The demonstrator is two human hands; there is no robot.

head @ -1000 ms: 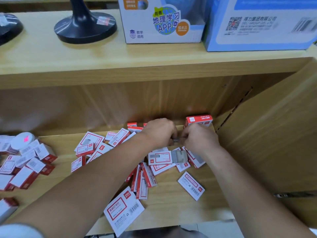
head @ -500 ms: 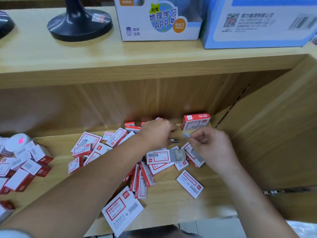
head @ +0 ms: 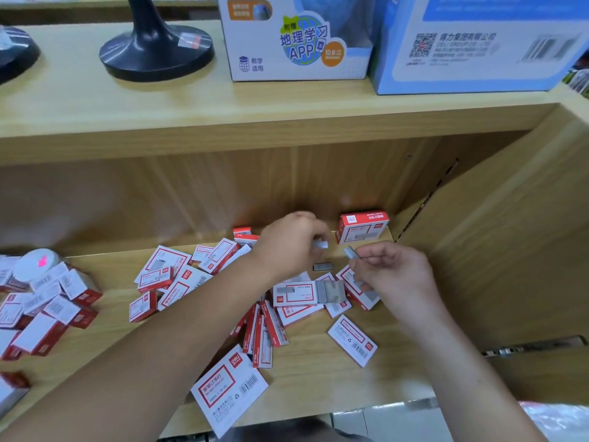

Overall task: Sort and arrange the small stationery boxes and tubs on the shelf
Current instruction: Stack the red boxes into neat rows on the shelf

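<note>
Several small red-and-white staple boxes (head: 178,283) lie scattered on the lower wooden shelf (head: 318,374). One box (head: 298,293) lies open with grey staples (head: 333,291) sliding out. A larger red box (head: 363,227) stands upright at the back right. My left hand (head: 290,245) pinches a short strip of staples (head: 320,245) above the pile. My right hand (head: 395,275) pinches another staple strip (head: 351,252) just right of it. A third loose strip (head: 323,267) lies on the shelf between my hands.
A second heap of boxes (head: 47,307) with a white round tub (head: 36,264) lies at the left. The upper shelf holds a black lamp base (head: 156,49), a white globe carton (head: 293,39) and a blue carton (head: 471,46). A wooden side panel (head: 497,250) closes the right.
My hands were joined over the pile, then drew apart. Each now holds a separate staple strip, and the right hand has moved right and toward me.
</note>
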